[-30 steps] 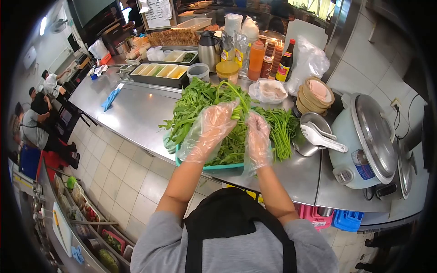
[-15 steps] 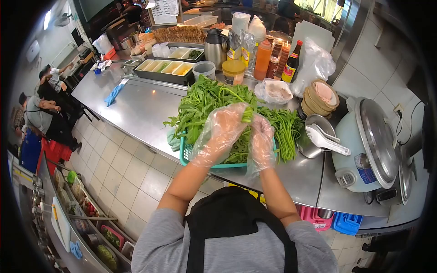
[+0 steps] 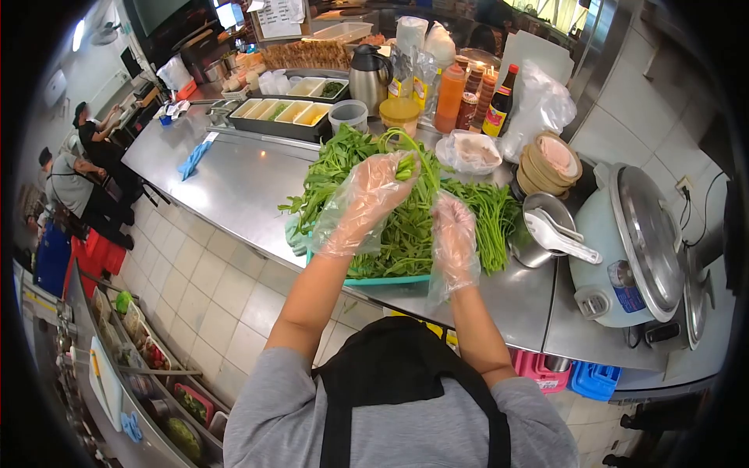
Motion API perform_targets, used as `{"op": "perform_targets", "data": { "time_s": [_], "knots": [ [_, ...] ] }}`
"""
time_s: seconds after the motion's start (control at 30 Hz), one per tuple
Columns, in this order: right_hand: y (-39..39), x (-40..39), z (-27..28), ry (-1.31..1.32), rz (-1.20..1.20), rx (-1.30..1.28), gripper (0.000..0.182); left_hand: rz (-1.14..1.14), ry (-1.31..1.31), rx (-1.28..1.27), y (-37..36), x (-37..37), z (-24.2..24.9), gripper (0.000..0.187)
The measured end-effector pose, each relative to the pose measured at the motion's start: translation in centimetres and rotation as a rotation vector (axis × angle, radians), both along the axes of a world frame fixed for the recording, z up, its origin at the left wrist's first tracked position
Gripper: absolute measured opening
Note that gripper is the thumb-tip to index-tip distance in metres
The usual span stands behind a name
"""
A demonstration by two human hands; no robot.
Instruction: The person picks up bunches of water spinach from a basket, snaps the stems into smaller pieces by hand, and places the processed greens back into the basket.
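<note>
My left hand [image 3: 376,187], in a clear plastic glove, is closed around a small bunch of green stems [image 3: 406,165] above a heap of leafy greens [image 3: 331,175]. From that bunch a long green stem [image 3: 427,168] arcs over and down to my right hand [image 3: 454,234]. This gloved right hand has its fingers pinched together at the stem's lower end; the exact grip is partly hidden. The heap fills a teal basket [image 3: 390,282], of which mostly the front rim shows. More long-stemmed greens [image 3: 493,242] lie to the right of the basket.
Behind the greens stand a plastic tub [image 3: 348,117], a yellow-lidded container [image 3: 399,115], a thermos [image 3: 370,78] and sauce bottles [image 3: 450,97]. A metal pot [image 3: 530,249] with white ladles and a large rice cooker [image 3: 624,242] are at right. Two people work at far left.
My left hand has moved slightly up and left with the bunch, and my right hand slightly down, so they are farther apart. A stem now stretches between them.
</note>
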State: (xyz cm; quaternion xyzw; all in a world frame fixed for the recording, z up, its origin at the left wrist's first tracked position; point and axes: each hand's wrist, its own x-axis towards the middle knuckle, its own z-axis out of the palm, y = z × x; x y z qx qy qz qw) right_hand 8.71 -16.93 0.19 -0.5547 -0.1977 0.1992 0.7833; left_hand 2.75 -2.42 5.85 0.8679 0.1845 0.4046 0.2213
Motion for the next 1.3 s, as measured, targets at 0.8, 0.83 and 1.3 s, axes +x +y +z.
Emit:
{"op": "perform_targets", "data": {
  "time_s": [0.8,0.83,1.3],
  "knots": [
    [0.0,-0.9,0.3,-0.223,-0.162,-0.077,0.022,-0.089,0.176,0.361,-2.4,-1.7,-1.4,0.031],
    [-0.1,-0.9,0.4,-0.246,-0.164,-0.109,0.022,-0.115,0.107,0.385,-2.4,-1.9,-1.5,0.032],
    [-1.9,3.2,-2.6,0.490,0.209,0.180,0.021,-0.003,0.165,-0.318,-1.2,-4.6,5.2,0.022]
  ]
}}
